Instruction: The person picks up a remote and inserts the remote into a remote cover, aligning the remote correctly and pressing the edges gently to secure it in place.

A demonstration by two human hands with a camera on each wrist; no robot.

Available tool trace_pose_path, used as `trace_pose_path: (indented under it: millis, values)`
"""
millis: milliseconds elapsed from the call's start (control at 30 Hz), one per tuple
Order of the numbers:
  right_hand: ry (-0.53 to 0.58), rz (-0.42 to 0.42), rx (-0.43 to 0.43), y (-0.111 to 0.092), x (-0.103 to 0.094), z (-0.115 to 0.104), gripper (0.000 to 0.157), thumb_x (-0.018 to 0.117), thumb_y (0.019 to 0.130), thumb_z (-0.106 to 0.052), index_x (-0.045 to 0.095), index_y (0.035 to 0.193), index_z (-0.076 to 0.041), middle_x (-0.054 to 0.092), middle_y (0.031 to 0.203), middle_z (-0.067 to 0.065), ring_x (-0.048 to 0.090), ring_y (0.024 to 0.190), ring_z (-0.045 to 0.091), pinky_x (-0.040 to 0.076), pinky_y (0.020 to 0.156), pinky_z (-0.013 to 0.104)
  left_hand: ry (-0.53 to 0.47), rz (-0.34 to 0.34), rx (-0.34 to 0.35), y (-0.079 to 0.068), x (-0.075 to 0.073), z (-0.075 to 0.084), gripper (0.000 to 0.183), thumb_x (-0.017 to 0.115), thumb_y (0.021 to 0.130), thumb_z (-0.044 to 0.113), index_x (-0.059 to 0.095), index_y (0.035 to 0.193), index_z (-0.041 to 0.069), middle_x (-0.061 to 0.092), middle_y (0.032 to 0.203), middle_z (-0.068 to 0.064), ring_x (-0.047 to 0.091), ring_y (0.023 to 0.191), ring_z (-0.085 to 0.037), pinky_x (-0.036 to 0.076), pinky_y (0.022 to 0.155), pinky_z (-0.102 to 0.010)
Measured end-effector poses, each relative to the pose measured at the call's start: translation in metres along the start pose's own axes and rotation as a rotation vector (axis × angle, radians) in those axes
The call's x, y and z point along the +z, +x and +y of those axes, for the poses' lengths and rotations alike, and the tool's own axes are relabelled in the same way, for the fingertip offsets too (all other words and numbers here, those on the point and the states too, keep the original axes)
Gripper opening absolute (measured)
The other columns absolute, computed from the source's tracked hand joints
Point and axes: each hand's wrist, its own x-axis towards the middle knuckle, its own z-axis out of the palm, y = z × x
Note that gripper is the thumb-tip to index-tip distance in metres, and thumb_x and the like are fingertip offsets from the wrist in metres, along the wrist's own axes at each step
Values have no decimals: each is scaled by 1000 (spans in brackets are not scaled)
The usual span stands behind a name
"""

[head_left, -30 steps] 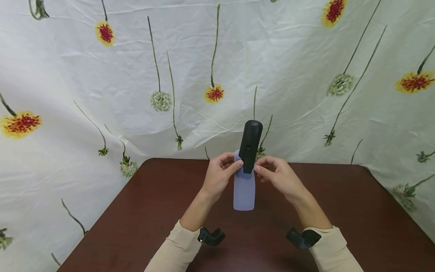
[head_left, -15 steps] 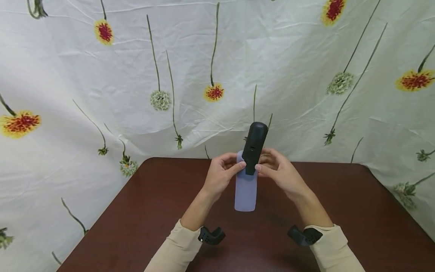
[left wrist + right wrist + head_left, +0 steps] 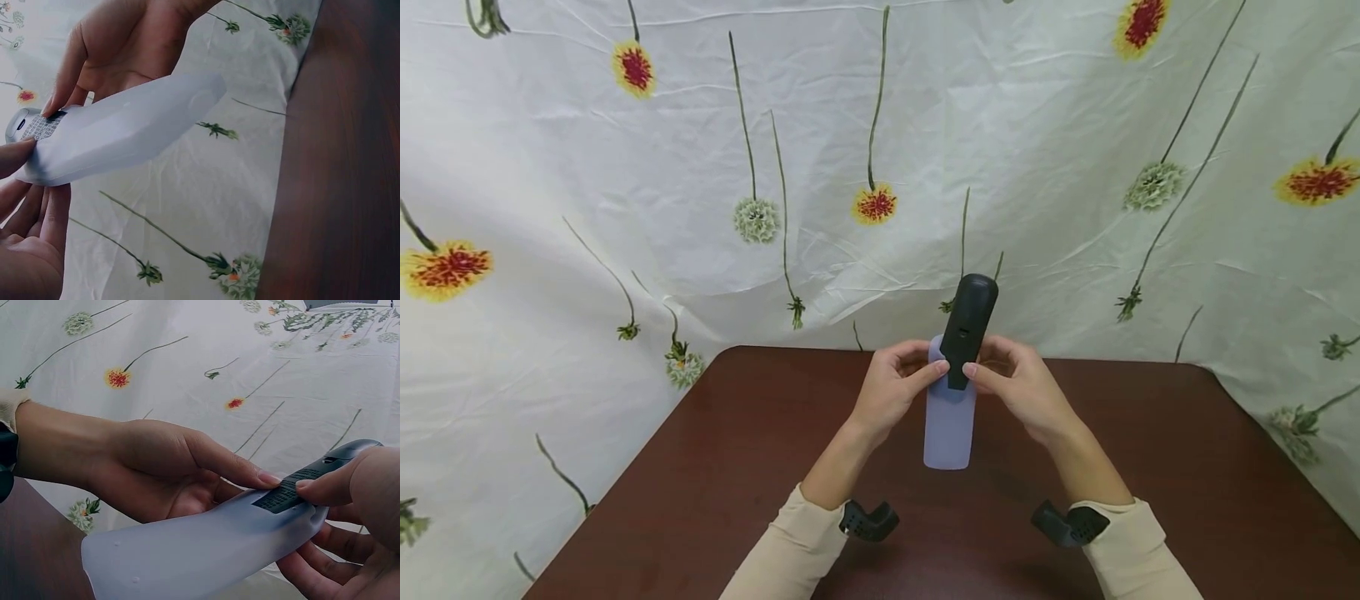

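A black remote control point(image 3: 970, 321), long with a rounded top, leans to the right above the table. Its lower end sits at the mouth of a translucent lavender silicone cover point(image 3: 947, 433), which hangs down below it. Printed lines show on the remote control point(image 3: 284, 492) in the right wrist view. My left hand point(image 3: 886, 387) pinches the cover and the remote's lower left edge, thumb in front. From the other side my right hand point(image 3: 1018, 387) pinches them too, its thumb on the remote's lower right edge. In the left wrist view the cover point(image 3: 125, 128) stretches toward the camera.
Beneath the hands is a dark reddish-brown table point(image 3: 737, 467) with rounded far corners. Behind it hangs a white cloth point(image 3: 820, 108) printed with flowers. Each wrist wears a black camera mount, left mount point(image 3: 868, 522) and right mount point(image 3: 1070, 525).
The remote control and cover have shifted a little to the right and slightly down, and the remote leans more to the right. My right thumb has moved onto the remote's edge.
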Motion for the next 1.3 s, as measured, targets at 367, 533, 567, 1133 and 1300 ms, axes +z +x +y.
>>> trace_pose_path:
  millis: [367,533,567,1133,1300]
  values:
    - [-57,6,-16,0,-2,1,36,72,97,-4,64,132,3,67,111,16,66,102,30,57,86,37,51,2,6,0,0,0,23,74,95,2,73,116,-6,72,104,-11,67,95,-22,55,79,-32]
    - [-107,16,-41,-1,-2,1,34,74,95,-4,67,128,1,68,113,14,66,105,32,54,87,38,81,10,-2,0,-1,1,23,76,94,4,74,115,-4,72,107,-8,65,102,-22,53,86,-36]
    - [-113,19,-43,-1,-1,1,34,74,95,-4,67,128,0,68,114,14,66,106,32,53,88,39,88,11,-2,0,-2,0,23,77,93,4,75,115,-3,72,108,-8,64,103,-22,53,87,-37]
    - [-117,50,-70,1,3,5,63,62,103,-2,36,161,-7,64,123,24,66,108,38,58,87,43,137,5,21,1,-4,4,22,76,94,6,76,115,-4,74,107,-9,65,105,-23,55,87,-39]
    - [-143,-2,-92,1,3,5,62,59,104,-1,36,161,-8,64,123,21,62,113,38,53,91,49,162,-1,14,0,-4,4,22,76,95,7,76,115,-3,74,107,-9,65,106,-23,55,88,-41]
